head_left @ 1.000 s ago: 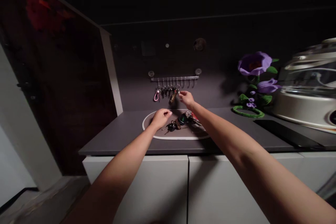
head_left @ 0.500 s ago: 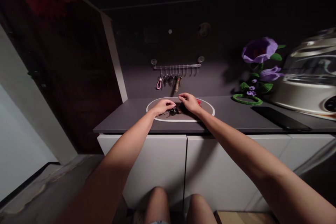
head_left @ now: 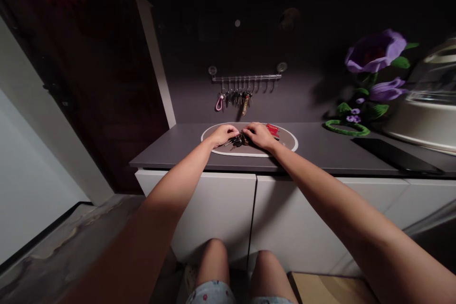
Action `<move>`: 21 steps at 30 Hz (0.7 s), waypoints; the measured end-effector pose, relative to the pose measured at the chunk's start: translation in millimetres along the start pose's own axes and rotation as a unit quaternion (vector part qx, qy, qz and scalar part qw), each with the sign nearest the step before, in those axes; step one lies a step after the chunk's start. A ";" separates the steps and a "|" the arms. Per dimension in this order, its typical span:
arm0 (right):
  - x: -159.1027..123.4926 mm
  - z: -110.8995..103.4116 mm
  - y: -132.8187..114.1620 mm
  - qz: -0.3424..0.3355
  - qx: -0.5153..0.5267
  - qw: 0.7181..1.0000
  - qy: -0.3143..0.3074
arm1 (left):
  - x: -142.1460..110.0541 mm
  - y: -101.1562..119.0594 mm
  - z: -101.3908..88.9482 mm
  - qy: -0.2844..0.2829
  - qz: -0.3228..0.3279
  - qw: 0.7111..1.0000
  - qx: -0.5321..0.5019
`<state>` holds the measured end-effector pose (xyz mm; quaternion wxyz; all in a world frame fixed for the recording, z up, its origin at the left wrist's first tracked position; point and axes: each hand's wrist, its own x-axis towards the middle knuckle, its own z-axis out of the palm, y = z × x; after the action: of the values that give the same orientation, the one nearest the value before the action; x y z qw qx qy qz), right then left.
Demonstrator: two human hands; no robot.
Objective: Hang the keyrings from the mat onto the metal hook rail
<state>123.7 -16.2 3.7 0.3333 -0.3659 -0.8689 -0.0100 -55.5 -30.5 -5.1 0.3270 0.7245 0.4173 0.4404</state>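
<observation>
A bunch of keys point(head_left: 238, 141) with dark and metal pieces lies on a brown oval mat point(head_left: 256, 151) with a white rim. My left hand point(head_left: 223, 135) is at the left of the bunch, fingers bent together and closed on the keys. From the other side my right hand point(head_left: 260, 135) bends its fingers down onto the same bunch, closed at its edge. The fingertips partly hide what they grip. Just beyond my right hand is a red packet or card point(head_left: 272, 130), partly covered by the hand.
A clear hook rail point(head_left: 247, 77) on the wall carries several hanging keys point(head_left: 239, 97). To the right stand purple fabric flowers point(head_left: 377, 52) with a green ring base point(head_left: 347, 128), a black phone-like slab point(head_left: 395, 156) and a cream appliance point(head_left: 423, 123). White cabinet doors point(head_left: 213, 209) are below.
My right hand has come down onto the keys, and the red packet shows more. The left hand stays by the bunch. The camera view has tilted down and shifted left.
</observation>
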 end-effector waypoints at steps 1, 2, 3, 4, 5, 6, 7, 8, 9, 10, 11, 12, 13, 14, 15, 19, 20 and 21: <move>0.0 -0.3 -0.7 -0.001 -0.002 1.000 -0.003 | 0.0 0.2 0.0 0.007 -0.003 1.000 -0.006; 0.1 -0.7 -1.4 -0.003 -0.004 1.000 -0.005 | 0.0 0.3 -0.1 0.013 -0.006 1.000 -0.012; 0.2 -1.0 -2.2 -0.004 -0.004 1.000 -0.006 | 0.1 0.4 -0.3 0.018 -0.009 1.000 -0.018; 0.4 -1.2 -2.8 -0.005 -0.004 1.000 -0.007 | 0.2 0.3 -0.5 0.022 -0.010 0.999 -0.024; 0.6 -1.4 -3.5 -0.006 -0.004 1.000 -0.008 | 0.5 0.0 -0.7 0.027 -0.011 0.999 -0.031; 0.8 -1.4 -4.0 -0.007 -0.003 1.000 -0.008 | 1.0 -0.6 -1.0 0.032 -0.013 0.999 -0.041; 1.1 -1.4 -4.4 -0.007 -0.001 1.000 -0.009 | 1.8 -1.3 -1.2 0.039 -0.014 0.998 -0.051; 1.3 -1.3 -4.8 -0.007 0.001 1.000 -0.009 | 2.7 -2.2 -1.4 0.047 -0.015 0.997 -0.062; 1.5 -1.1 -5.1 -0.006 0.002 1.000 -0.009 | 3.8 -3.3 -1.7 0.056 -0.016 0.996 -0.073; 1.6 -1.0 -5.3 -0.005 0.003 1.000 -0.010 | 5.1 -4.4 -2.0 0.064 -0.015 0.994 -0.083; 1.7 -0.9 -5.7 -0.002 0.005 1.000 -0.009 | 6.3 -5.4 -2.3 0.072 -0.012 0.993 -0.093; 1.8 -0.8 -6.1 0.002 0.007 1.000 -0.009 | 7.5 -6.1 -2.7 0.080 -0.010 0.992 -0.102; 1.8 -0.8 -6.6 0.005 0.010 1.000 -0.008 | 8.6 -6.4 -3.1 0.089 -0.009 0.990 -0.111; 1.7 -0.8 -7.2 0.008 0.016 1.000 -0.006 | 9.4 -6.3 -3.5 0.099 -0.009 0.988 -0.121; 1.7 -0.9 -7.9 0.009 0.024 1.000 -0.003 | 10.0 -5.8 -3.9 0.109 -0.010 0.985 -0.130; 1.6 -0.4 -11.5 0.009 0.070 0.997 0.025 | 9.9 -0.6 -5.6 0.142 -0.007 0.979 -0.148; 1.6 -0.1 -12.4 0.010 0.081 0.996 0.034 | 9.5 0.9 -6.1 0.146 -0.006 0.978 -0.151; 1.7 0.3 -13.3 0.010 0.090 0.995 0.042 | 9.1 2.4 -6.6 0.148 -0.004 0.977 -0.154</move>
<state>114.1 -24.7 7.5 0.4015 -0.3423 -0.8476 0.0565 -58.4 -22.8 2.9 0.3711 0.5901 0.3913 0.6008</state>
